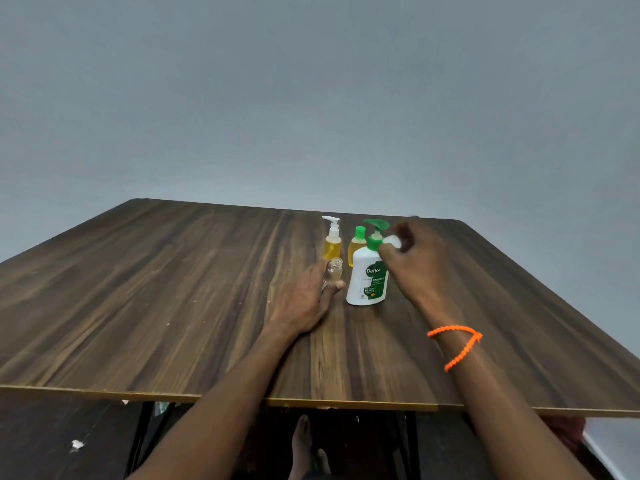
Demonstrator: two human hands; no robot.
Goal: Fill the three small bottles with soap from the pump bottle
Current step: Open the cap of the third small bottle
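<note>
A person's left hand point(304, 299) gripped a small clear bottle point(334, 270) on a wooden table point(173, 289), fingers and thumb curled round its lower body, while the right hand point(412, 258) pinched a small white cap point(393, 241) beside the neck of the pump bottle point(367, 278). The clear bottle stood upright, just to the left of the pump bottle, its mouth uncapped and its body apparently without soap. The pump bottle, white with a green label and a green pump head, stood near the middle of the table's far half, its spout pointing left, above and slightly beyond the open mouth.

Two more small bottles stood just behind the pump bottle: one with a white pump top point(332, 242), one with a green cap point(357, 245). Both held yellow liquid and looked already filled, which suggested that the clear bottle was the last of the three.

The risks from here appeared modest but real. With the right hand occupied by the cap, a press on the pump head could be clumsy and tip the pump bottle toward the filled pair close behind it. If the narrow mouth was not brought squarely under the spout, soap would likely run down the clear plastic or onto the table. The light, unfilled bottle could also slip or topple if the left hand's hold loosened.

An orange beaded band point(457, 344) circled the right wrist.
</note>
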